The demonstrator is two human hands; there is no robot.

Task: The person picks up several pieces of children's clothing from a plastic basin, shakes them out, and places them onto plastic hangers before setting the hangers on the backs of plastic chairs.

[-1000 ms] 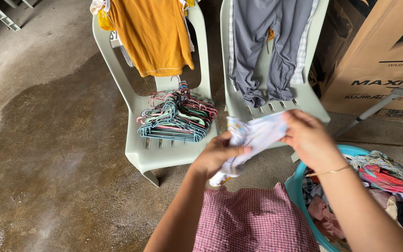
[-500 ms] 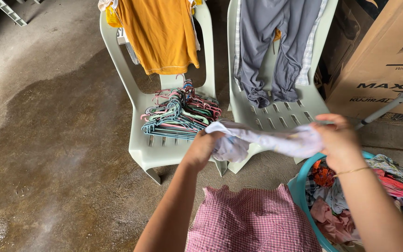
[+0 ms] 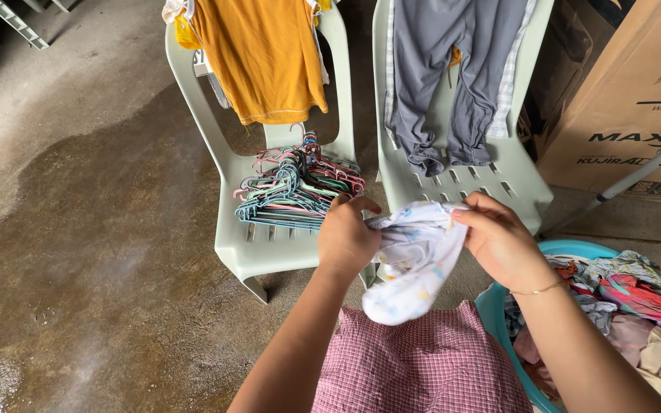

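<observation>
Both hands hold a small white garment with a pale print (image 3: 411,264) in front of me, above my lap. My left hand (image 3: 346,237) grips its upper left edge and my right hand (image 3: 499,241) pinches its upper right edge, so the cloth hangs down between them. Just beyond my left hand, a pile of coloured plastic hangers (image 3: 300,187) lies on the seat of a pale green plastic chair (image 3: 269,248). A teal basin (image 3: 499,317) of mixed clothes sits at my right, under my right forearm.
A mustard shirt (image 3: 262,57) hangs over the left chair's back. Grey trousers (image 3: 445,76) drape over a second pale green chair (image 3: 529,187). A large cardboard box (image 3: 629,92) and a slanting metal tube (image 3: 621,180) stand at right. The concrete floor (image 3: 101,229) is damp. Pink checked fabric (image 3: 422,367) covers my lap.
The hands had pulled the garment out wide between them; now they have come closer together and the cloth hangs bunched down from both grips. The view has barely shifted.
</observation>
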